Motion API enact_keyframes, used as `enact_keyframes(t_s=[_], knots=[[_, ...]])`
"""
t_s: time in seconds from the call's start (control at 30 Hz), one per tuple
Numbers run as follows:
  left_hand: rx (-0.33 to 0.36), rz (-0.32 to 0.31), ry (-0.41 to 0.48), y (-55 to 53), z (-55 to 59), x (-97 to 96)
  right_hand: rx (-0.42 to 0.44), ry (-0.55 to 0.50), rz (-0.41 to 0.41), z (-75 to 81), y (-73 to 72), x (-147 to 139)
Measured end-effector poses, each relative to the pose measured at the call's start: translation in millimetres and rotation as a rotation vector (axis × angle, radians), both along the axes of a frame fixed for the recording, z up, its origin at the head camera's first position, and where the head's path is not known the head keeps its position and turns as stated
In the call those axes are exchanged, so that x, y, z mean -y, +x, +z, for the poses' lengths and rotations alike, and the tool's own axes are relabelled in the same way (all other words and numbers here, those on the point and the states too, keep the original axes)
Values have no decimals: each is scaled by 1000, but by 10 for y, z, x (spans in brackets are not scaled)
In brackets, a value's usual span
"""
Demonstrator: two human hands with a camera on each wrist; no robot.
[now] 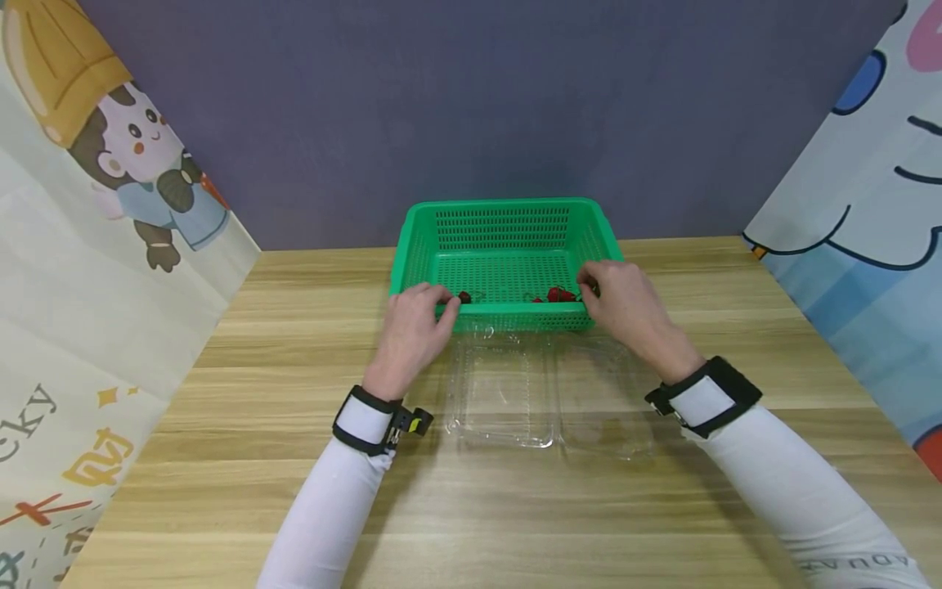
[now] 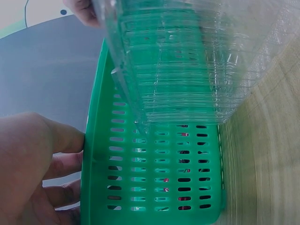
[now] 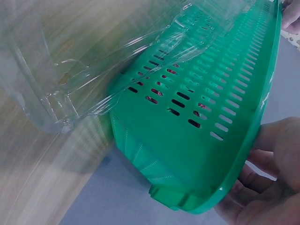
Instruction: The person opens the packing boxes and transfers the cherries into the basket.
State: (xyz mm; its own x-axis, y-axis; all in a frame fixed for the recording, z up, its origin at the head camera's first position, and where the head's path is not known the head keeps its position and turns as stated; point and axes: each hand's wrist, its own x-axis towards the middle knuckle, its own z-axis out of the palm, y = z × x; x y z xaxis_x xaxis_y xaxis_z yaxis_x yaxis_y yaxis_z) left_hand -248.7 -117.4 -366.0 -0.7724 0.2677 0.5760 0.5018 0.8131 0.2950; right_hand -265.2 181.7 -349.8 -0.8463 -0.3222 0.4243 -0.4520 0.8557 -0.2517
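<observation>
A green slotted plastic basket (image 1: pixel 508 310) holds a few small red fruits (image 1: pixel 561 294) with thin stems, probably cherries, along its near wall. My left hand (image 1: pixel 417 327) is at the near wall's left part, beside a dark red fruit (image 1: pixel 464 298); in the left wrist view its fingers (image 2: pixel 65 166) pass behind the rim. Toward the right corner my right hand (image 1: pixel 625 303) bends its fingers down into the basket, close to the red fruits. The basket wall hides both hands' fingertips, so whether they hold anything does not show. A clear plastic clamshell box (image 1: pixel 504 393) lies unfolded before the basket.
The clamshell's flatter half (image 1: pixel 603 401) extends right, under my right forearm. Everything stands on a wood-grain table (image 1: pixel 294 458). A dark grey-blue wall (image 1: pixel 500 98) rises behind the basket, with printed cartoon sheets (image 1: pixel 169 188) at the sides.
</observation>
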Motion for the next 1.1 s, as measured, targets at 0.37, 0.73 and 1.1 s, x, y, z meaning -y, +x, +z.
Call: enact_keyframes(t_s=[0.37, 0.73, 1.1], knots=[[-1, 5, -10, -2, 0, -3, 8, -3, -3, 6, 4, -3], [6, -4, -9, -5, -2, -5, -24, 3, 12, 1, 29, -25], [47, 3, 1, 19, 1, 9, -80, 19, 27, 0, 48, -63]])
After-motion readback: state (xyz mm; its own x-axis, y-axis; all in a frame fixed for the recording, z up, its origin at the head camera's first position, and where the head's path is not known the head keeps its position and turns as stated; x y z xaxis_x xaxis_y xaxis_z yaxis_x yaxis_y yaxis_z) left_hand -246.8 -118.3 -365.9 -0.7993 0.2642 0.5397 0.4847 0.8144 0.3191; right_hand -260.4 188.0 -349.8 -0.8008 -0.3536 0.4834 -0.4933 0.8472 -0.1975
